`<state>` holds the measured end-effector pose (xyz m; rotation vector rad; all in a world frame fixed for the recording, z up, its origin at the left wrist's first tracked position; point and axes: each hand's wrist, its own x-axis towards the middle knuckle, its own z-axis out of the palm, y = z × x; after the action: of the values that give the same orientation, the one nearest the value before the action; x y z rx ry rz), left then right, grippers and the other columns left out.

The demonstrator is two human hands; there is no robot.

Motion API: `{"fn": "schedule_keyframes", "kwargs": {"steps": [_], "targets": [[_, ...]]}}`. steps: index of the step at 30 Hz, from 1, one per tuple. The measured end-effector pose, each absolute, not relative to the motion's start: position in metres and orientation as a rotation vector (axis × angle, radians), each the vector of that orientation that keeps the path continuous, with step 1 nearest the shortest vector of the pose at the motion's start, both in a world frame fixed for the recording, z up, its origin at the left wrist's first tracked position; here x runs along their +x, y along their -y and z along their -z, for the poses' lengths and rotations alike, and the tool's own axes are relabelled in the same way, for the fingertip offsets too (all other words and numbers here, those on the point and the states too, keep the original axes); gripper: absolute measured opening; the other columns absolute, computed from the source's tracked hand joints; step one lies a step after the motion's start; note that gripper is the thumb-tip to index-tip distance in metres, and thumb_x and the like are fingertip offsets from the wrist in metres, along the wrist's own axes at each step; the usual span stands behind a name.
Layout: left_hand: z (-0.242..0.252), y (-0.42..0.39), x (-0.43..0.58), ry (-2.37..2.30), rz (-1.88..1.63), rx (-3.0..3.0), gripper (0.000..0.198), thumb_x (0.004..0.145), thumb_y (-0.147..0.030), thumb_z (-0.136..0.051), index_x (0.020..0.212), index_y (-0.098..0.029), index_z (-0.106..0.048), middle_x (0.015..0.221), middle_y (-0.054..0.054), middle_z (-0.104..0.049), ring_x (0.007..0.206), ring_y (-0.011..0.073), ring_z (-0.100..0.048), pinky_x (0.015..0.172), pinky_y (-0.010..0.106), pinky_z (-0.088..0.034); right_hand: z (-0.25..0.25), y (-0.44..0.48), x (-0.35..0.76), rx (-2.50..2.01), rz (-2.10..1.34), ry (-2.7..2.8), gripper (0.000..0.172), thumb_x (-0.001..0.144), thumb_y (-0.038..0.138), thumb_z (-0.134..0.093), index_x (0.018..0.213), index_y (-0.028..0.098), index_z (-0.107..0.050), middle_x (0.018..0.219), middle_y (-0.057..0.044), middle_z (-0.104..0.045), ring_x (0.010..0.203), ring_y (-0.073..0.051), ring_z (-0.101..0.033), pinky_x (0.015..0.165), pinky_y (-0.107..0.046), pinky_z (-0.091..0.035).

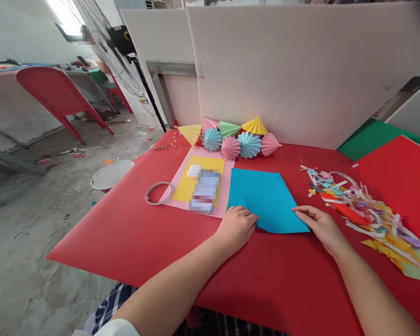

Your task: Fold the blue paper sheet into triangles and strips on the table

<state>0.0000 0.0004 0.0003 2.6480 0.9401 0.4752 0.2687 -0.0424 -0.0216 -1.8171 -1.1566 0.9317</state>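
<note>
A sheet of bright blue paper [266, 198] lies in front of me on the red tabletop [168, 252], its near edge bowed slightly. My left hand [238, 224] is closed on the near left part of the sheet, fingers curled over it. At the right edge, near the lower right corner, my right hand [315, 224] pinches the paper between thumb and fingers. Just left of the sheet a phone [206, 191] rests on yellow paper [182, 186] and pink paper [177, 175]. A small white object [194, 171] sits by the phone.
Several pleated paper cones [249, 144] stand at the back against a white board [301, 74]. Paper scraps [367, 205] are heaped at right. A ring-shaped band [159, 203] lies at left. Beyond the table are a round-topped bin [112, 174] and a red chair [58, 91].
</note>
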Motion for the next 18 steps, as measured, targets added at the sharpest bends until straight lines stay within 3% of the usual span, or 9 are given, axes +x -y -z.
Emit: {"fn": "schedule_keyframes", "kwargs": {"steps": [18], "targets": [[-0.0021, -0.0007, -0.0013, -0.936, -0.445, 2.668, 0.023, 0.09, -0.021, -0.042, 0.103, -0.021, -0.061, 0.093, 0.003, -0.066, 0.091, 0.0186, -0.057, 0.076, 0.032, -0.043, 0.0192, 0.0425, 0.2673, -1.824, -0.915, 1.202, 0.04, 0.065, 0.055, -0.062, 0.089, 0.024, -0.067, 0.104, -0.006, -0.067, 0.097, -0.027, -0.058, 0.075, -0.034, -0.047]]}}
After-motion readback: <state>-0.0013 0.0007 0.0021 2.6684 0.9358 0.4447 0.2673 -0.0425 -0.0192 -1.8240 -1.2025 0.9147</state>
